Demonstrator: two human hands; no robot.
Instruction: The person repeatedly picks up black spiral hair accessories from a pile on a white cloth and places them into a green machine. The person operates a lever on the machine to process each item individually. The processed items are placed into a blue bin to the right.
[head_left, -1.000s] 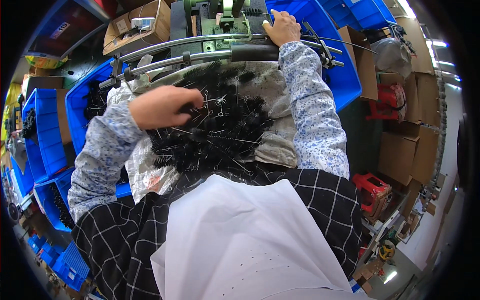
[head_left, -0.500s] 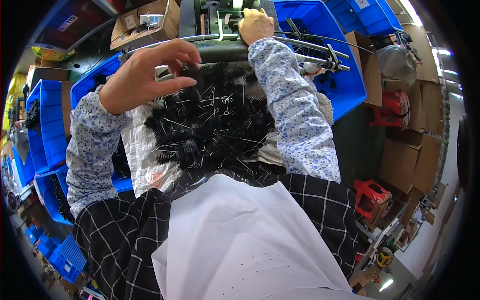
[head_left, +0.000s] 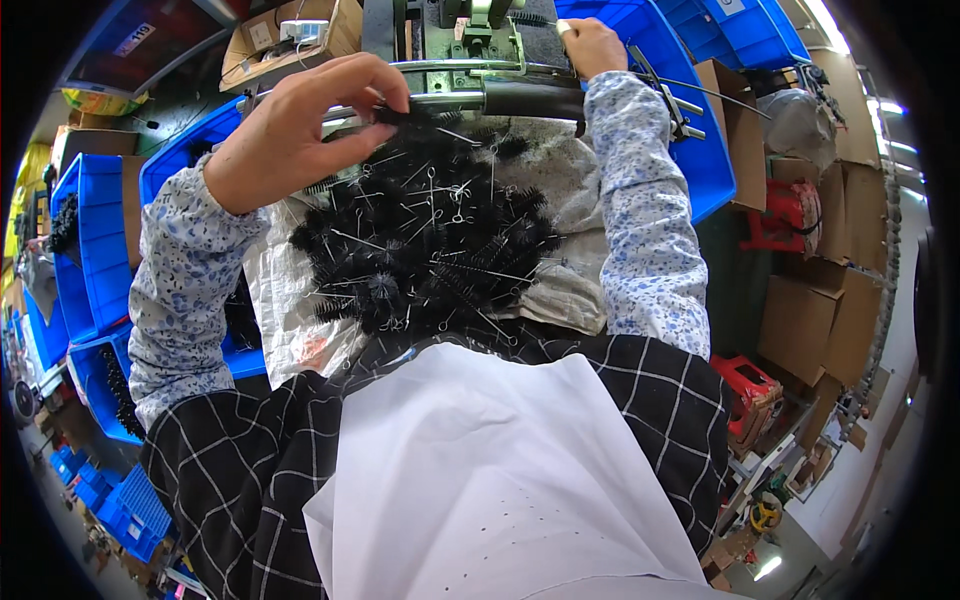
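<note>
Right hand [head_left: 595, 48], grip unclear, has moved just right of the machine [head_left: 477, 46]; left hand [head_left: 285, 132] pinches a brush [head_left: 391, 116] before it.

Wire brushes [head_left: 430, 260]: black bristles, silvery wire ends. Sleeves [head_left: 652, 215]: white, blue floral print. Garment [head_left: 665, 430]: black, white windowpane check. Front cloth [head_left: 470, 450]: white, dark specks. Plastic bins [head_left: 705, 182]: solid blue. Plastic stool [head_left: 745, 385]: red. Cardboard boxes [head_left: 800, 325]: plain brown. Woven sack [head_left: 572, 180]: off-white.
</note>
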